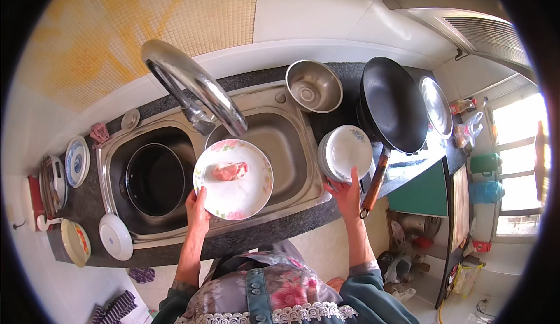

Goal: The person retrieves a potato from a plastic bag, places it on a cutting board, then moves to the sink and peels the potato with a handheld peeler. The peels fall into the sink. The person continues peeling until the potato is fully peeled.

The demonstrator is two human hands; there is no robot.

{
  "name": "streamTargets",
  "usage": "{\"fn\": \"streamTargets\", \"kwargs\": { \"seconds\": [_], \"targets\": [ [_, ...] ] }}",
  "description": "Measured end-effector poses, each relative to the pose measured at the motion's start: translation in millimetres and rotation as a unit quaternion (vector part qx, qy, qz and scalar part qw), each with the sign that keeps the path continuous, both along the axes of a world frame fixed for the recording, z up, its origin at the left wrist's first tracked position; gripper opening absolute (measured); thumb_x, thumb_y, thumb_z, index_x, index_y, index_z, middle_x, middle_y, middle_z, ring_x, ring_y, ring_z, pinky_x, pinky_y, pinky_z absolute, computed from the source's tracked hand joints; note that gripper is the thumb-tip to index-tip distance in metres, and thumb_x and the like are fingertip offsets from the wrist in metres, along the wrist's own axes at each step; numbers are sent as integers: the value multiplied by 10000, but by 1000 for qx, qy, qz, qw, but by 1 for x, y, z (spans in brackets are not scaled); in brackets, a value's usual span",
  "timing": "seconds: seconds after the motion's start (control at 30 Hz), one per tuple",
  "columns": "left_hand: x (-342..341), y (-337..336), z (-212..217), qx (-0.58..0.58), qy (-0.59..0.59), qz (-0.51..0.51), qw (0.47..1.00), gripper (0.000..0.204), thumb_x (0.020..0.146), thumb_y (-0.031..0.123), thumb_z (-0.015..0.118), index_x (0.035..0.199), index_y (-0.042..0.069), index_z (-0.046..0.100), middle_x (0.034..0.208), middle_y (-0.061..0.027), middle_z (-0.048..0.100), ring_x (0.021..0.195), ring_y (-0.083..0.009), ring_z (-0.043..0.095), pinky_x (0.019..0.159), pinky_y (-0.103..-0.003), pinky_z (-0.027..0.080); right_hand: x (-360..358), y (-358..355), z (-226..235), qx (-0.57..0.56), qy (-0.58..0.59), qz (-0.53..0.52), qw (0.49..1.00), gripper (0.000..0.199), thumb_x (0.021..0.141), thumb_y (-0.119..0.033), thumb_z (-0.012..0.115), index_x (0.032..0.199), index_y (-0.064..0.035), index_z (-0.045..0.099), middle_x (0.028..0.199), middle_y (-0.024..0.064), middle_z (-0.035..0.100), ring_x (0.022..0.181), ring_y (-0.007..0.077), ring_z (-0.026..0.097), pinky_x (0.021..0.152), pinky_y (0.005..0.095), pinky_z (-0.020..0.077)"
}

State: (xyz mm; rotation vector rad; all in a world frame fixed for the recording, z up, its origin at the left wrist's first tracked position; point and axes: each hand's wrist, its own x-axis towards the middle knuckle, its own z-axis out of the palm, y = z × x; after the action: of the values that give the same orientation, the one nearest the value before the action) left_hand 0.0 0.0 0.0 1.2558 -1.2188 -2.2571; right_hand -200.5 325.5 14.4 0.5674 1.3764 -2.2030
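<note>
The left hand (198,210) pinches the near-left rim of a round plate (251,193), thumb uppermost; the glossy white ceramic, bordered with pink flowers, bears a moist, pink-and-white piece of meat (230,172). The plate lies above the double sink (286,143), covering part of its divider. The right hand (346,200) clasps the near rim of stacked white bowls (348,152), thumb over the edge. A curved, chromed faucet (195,82) overhangs the plate's far side, limiting clearance there; the wooden wok handle (377,178) projects just right of the right hand. Beyond the bowls stand a smooth, rounded steel basin (314,86) and a dark, concave wok (394,105), with a shiny metal lid (436,108) farther right. A cylindrical black pot (155,179) occupies the sink's left compartment. Speckled dark countertop (291,222) edges the brushed metal.
</note>
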Motion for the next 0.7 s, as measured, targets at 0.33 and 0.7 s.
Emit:
{"fn": "streamTargets", "kwargs": {
  "seconds": [0.33, 0.7],
  "targets": [
    [-3, 28, 5, -20, 6, 42, 999, 287, 883, 249, 576, 1072, 37, 537, 728, 10, 582, 475, -30, 494, 344, -175, 311, -26, 9, -20, -38, -3, -58, 998, 441, 799, -111, 534, 1199, 31, 416, 1097, 165, 538, 982, 325, 576, 766, 482, 535],
    [47, 40, -5, 17, 24, 56, 998, 290, 874, 243, 589, 1061, 24, 557, 884, -29, 614, 735, -86, 594, 576, -228, 486, 42, -27, 6, 46, -31, 15, 998, 440, 728, -62, 602, 1153, -49, 488, 1011, 98, 570, 859, 260, 614, 600, 403, 562]
  ]
}}
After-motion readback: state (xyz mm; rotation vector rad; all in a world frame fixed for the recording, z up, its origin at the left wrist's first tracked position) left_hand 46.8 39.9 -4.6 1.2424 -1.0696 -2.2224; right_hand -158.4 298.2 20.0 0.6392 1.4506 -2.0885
